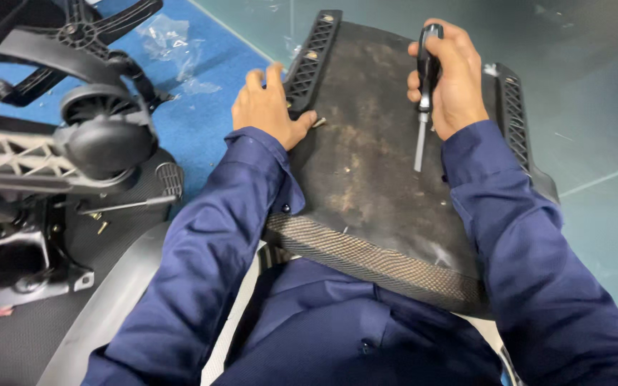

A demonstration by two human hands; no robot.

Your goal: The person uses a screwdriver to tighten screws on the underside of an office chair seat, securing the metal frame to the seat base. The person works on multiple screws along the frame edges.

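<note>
While a black chair mechanism with caster wheel lies far left on a blue mat, a thin metal rod rests beside it. Further right, the left hand presses flat on the upturned chair seat base, fingers spread over its slotted black side rail, thumb touching a small screw. On the right, the right hand is wrapped tightly around a black-handled screwdriver, its shaft pointing down at the dark underside panel.
</note>
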